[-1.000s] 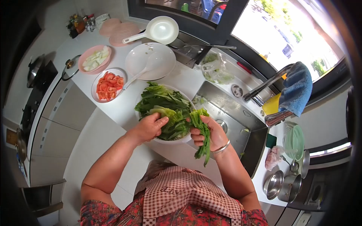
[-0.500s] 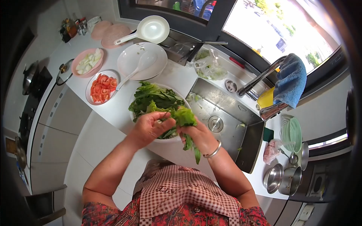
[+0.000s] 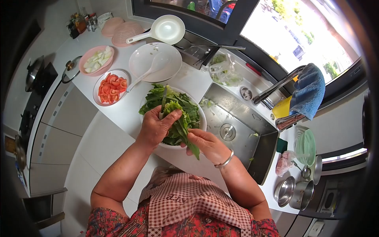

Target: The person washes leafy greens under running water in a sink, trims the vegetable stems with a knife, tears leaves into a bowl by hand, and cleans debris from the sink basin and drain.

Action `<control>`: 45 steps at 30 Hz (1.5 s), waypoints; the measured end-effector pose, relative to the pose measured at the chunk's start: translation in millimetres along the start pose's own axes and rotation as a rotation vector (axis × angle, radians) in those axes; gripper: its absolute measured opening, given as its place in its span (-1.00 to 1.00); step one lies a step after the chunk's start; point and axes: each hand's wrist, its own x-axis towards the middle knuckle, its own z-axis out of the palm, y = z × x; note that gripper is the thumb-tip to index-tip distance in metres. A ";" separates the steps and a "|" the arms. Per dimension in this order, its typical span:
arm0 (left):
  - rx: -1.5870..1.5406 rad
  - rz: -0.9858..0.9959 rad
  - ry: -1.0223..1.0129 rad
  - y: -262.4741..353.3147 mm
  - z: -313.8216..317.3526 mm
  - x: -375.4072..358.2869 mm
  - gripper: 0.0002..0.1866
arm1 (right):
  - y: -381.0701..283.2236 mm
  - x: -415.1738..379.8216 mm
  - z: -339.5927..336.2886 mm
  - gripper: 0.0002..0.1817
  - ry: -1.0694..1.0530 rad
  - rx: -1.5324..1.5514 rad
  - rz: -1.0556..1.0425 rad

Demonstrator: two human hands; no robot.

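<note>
My left hand (image 3: 157,125) is closed round a small knife (image 3: 164,97), its blade pointing away from me. The thumb of that hand also presses on a bunch of leafy greens (image 3: 179,125). Lower down, the fingers of my right hand (image 3: 207,145) pinch the same bunch, whose tips hang towards me. Both hands are over the near side of a white bowl (image 3: 204,118) heaped with more lettuce-like leaves (image 3: 153,99). The knife's handle is hidden inside my left hand.
Right of the bowl is a steel sink (image 3: 248,126) with leaf scraps, under a faucet (image 3: 282,83) draped with a blue cloth (image 3: 308,93). Cut tomatoes (image 3: 112,88), a pink bowl (image 3: 83,65) of pale pieces and a white plate (image 3: 173,71) with a spoon (image 3: 160,62) stand left and behind.
My left hand has turned so the knife blade points away, and its thumb now lies on the greens. The right hand has shifted down to the lower part of the bunch.
</note>
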 end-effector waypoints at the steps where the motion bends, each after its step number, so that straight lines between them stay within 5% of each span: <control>1: 0.003 -0.001 -0.002 -0.8 -1.8 1.3 -0.89 | 0.5 3.2 0.3 -0.64 -0.012 -0.075 0.025; 4: 0.076 -0.126 -0.023 -5.6 -8.8 6.6 -0.72 | 5.8 16.8 -2.4 -0.66 0.055 -0.156 0.049; 9: 0.552 0.278 0.046 -2.9 -20.8 -11.4 -0.39 | 16.9 35.9 -9.5 -0.65 0.197 -0.165 0.079; 11: 0.690 0.363 0.056 5.4 -16.9 -27.7 -0.47 | 19.5 37.1 -8.3 -0.66 0.223 -0.186 0.084; 14: 0.765 0.065 -0.123 5.4 -12.2 -36.3 -0.60 | 17.1 36.9 -3.4 -0.63 0.240 -0.283 0.015; 21: 0.420 -0.116 -0.231 -42.7 -18.4 -5.6 -0.66 | 19.9 32.8 3.0 -0.71 0.346 -0.759 -0.318; 25: 0.444 0.006 -0.200 -57.1 -16.3 0.7 -0.66 | 25.6 33.2 5.5 -0.76 0.333 -0.896 -0.453; 27: 0.487 -0.172 -0.230 -52.4 -18.6 1.5 -0.67 | 28.0 34.2 3.5 -0.76 0.318 -0.937 -0.462; 30: 0.442 0.046 -0.274 -57.9 -18.2 -0.2 -0.72 | 28.2 35.9 -6.0 -0.76 0.212 -0.732 -0.288; 32: 0.458 0.053 -0.271 -54.2 -16.1 -2.5 -0.73 | 20.6 36.8 -14.6 -0.76 0.061 -0.041 0.235; 35: 0.490 0.022 -0.218 -67.7 -26.7 3.1 -0.70 | -0.6 19.8 -31.0 -0.75 -0.150 0.340 0.345; 37: 0.507 -0.018 -0.166 -63.5 -27.7 4.9 -0.66 | -13.6 13.6 -31.5 -0.73 -0.180 0.413 0.314; 39: 0.349 -0.389 -0.220 -49.7 -28.4 3.1 -0.60 | -25.8 7.9 -25.5 -0.75 0.162 0.171 0.017; 41: 0.243 -0.458 -0.258 -31.8 -25.3 2.5 -0.55 | -12.4 21.3 -37.7 -0.72 0.224 0.031 -0.105; 43: 0.130 -0.526 -0.296 -20.9 -23.3 3.9 -0.50 | -2.8 32.7 -43.2 -0.71 0.474 -0.382 -0.285; 44: 0.185 -0.513 -0.317 -17.6 -23.4 4.5 -0.47 | 0.9 38.9 -45.7 -0.73 0.562 -0.713 -0.648; 45: 0.239 -0.500 -0.335 -16.3 -24.2 4.2 -0.44 | -3.2 39.1 -41.4 -0.73 0.556 -0.714 -0.648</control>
